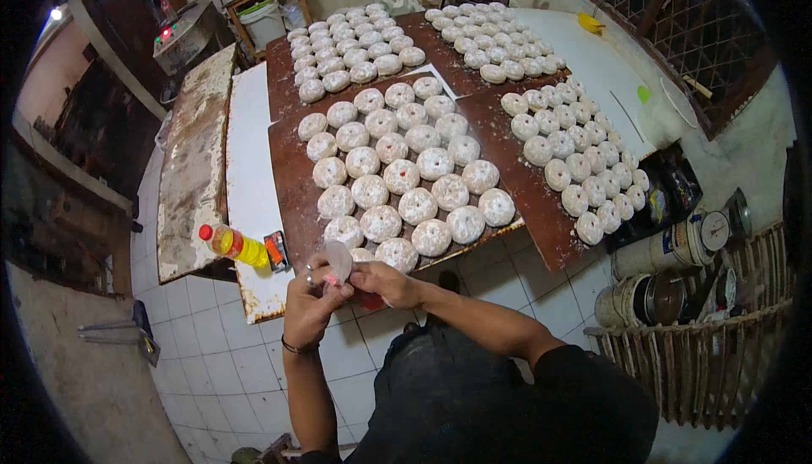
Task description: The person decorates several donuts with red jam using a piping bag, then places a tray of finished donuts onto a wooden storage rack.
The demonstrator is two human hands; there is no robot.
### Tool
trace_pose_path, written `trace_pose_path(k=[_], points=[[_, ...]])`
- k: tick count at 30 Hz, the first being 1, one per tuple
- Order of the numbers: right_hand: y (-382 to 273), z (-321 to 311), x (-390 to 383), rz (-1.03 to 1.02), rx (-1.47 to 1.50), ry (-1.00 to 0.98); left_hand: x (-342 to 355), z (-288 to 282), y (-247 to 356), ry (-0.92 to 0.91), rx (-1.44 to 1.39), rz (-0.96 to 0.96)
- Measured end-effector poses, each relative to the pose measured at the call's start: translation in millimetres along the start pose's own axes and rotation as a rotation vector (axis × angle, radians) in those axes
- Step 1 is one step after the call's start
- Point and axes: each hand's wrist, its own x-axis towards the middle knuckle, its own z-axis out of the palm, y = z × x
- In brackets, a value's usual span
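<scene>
At the near table edge: left hand point(309, 303) and right hand point(381, 282) pinched together on a floured dough disc point(338, 261), held just over the front brown board point(292, 185); beside them, one yellow bottle point(233, 244). Risk, judged: soft disc tearing or slipping from floury fingertips to the tiled floor point(228, 354). Four boards of floured dough rounds point(406, 176); nearest holds roughly twenty-five.

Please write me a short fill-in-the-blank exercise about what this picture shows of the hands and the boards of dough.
1. Both hands, left hand and right hand, hold a small pale ____ of dough.
2. The floured dough rounds lie in rows on ____ brown boards.
3. The bottle left of the near board has a ____ cap.
4. The left wrist wears a thin dark ____.

Missing words: disc; four; red; bracelet
</scene>
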Motion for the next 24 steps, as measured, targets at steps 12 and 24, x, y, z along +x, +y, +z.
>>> trace_pose_path(k=[12,24], points=[[-19.1,18.9,26.9,-0.378,-0.769,0.202,1.5,18.2,-3.7,0.422,0.45,0.519],[-6.5,12.9,38.1,-0.193,-0.432,0.267,42.3,-9.5,2.1,0.497,0.379,0.475]])
